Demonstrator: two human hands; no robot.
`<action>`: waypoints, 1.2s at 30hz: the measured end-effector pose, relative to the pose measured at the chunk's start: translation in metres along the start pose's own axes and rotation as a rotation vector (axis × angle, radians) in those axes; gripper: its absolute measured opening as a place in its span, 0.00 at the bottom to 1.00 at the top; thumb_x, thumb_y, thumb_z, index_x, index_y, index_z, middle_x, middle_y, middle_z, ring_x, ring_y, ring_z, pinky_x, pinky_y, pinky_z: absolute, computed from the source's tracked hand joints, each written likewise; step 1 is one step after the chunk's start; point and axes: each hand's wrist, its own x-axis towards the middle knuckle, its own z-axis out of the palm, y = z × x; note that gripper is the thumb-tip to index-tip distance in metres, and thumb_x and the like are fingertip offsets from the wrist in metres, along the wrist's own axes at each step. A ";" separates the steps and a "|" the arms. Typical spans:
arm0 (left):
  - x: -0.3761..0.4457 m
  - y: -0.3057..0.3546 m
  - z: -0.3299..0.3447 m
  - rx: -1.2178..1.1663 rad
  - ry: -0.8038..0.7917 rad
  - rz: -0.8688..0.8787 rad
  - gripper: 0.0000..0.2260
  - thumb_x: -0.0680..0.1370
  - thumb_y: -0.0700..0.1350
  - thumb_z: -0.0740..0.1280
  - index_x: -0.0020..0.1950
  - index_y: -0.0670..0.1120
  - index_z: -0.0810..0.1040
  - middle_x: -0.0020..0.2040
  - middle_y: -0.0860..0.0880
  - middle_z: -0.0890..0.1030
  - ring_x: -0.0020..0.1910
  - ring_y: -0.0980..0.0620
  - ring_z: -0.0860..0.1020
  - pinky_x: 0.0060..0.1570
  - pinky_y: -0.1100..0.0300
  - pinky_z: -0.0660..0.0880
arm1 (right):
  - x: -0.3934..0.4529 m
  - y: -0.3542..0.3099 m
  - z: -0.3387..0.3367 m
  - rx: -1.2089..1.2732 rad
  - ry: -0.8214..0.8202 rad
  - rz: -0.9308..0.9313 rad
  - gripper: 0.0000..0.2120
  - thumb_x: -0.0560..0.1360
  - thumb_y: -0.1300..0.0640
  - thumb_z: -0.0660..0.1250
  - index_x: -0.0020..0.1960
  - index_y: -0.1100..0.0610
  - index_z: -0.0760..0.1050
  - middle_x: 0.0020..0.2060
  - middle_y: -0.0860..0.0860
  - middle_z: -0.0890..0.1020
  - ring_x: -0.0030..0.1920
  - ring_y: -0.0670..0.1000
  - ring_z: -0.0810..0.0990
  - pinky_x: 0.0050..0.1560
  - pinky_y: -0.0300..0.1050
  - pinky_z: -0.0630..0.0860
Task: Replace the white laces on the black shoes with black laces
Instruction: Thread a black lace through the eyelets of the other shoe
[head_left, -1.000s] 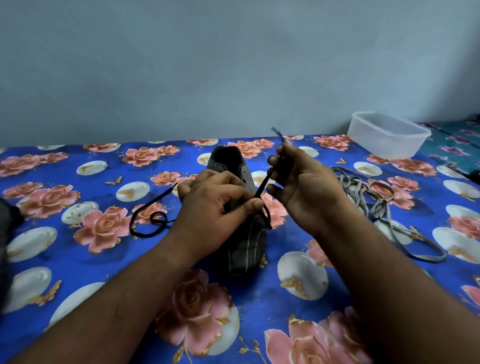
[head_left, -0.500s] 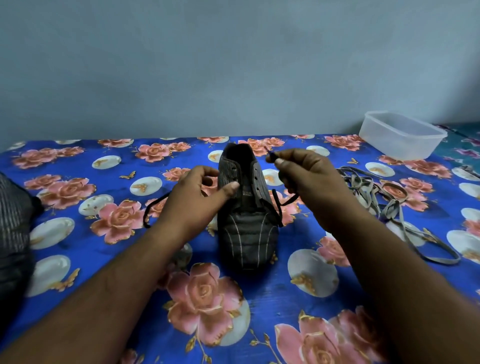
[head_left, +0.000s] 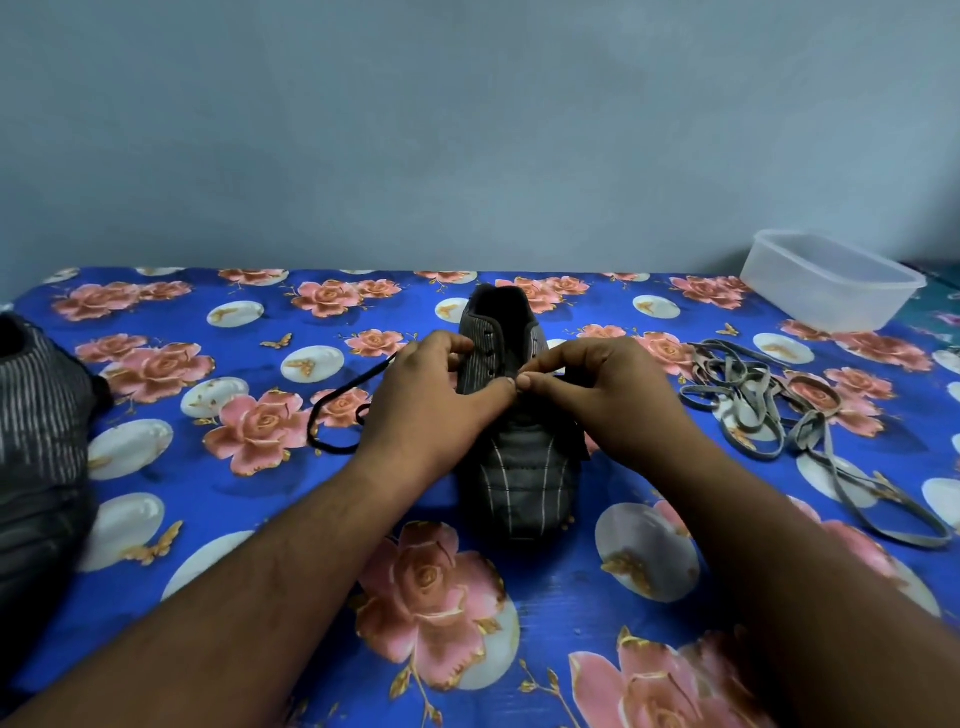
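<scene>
Two hands meet over one black shoe (head_left: 519, 467) that sits in the middle of the tabletop (head_left: 561, 597), toe pointing at the person. The left hand (head_left: 431, 410) curls its fingers on the left row of lace holes, and its thumb touches the middle of the shoe. The right hand (head_left: 597, 400) pinches something small with thumb and first finger right at the lace holes. It is likely the tip of the black lace (head_left: 337, 410), but that tip is too small to see for sure.

The black lace is thin, soft and floppy. It bends any way, so the best place to hold it is close to the stiff tip, where it can be pushed through a hole. The rest of it lies in a loose loop on the cloth, left of the shoe. The shoe looks light and its sides are soft, so I think one hand must hold it steady or it will slide and fold.

The old white laces (head_left: 769, 400) lie in a tangled heap to the right, well apart from the shoe. A clear plastic box (head_left: 831, 283) stands at the far right corner. The second shoe (head_left: 41, 441) sits at the left edge. Between these things there is open cloth on both sides for pulling the lace out wide.
</scene>
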 end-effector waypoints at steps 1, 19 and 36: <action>-0.001 0.000 -0.001 -0.007 0.000 0.001 0.26 0.71 0.59 0.74 0.65 0.51 0.77 0.61 0.52 0.79 0.58 0.54 0.76 0.53 0.60 0.72 | 0.000 0.001 -0.001 -0.032 -0.008 -0.015 0.02 0.74 0.54 0.76 0.47 0.50 0.86 0.34 0.44 0.86 0.37 0.40 0.84 0.40 0.37 0.78; -0.003 -0.004 -0.005 -0.092 -0.112 0.068 0.24 0.72 0.56 0.77 0.65 0.52 0.77 0.57 0.55 0.78 0.47 0.55 0.77 0.48 0.54 0.79 | 0.001 0.000 0.024 0.297 0.061 0.155 0.05 0.79 0.60 0.70 0.44 0.55 0.83 0.41 0.57 0.86 0.40 0.48 0.82 0.50 0.53 0.81; 0.007 -0.011 -0.013 -0.072 -0.095 0.228 0.02 0.78 0.47 0.72 0.45 0.53 0.82 0.44 0.55 0.82 0.41 0.57 0.80 0.39 0.67 0.72 | -0.003 -0.005 0.016 0.238 -0.062 0.063 0.07 0.78 0.60 0.71 0.45 0.49 0.83 0.35 0.40 0.84 0.38 0.35 0.81 0.42 0.30 0.76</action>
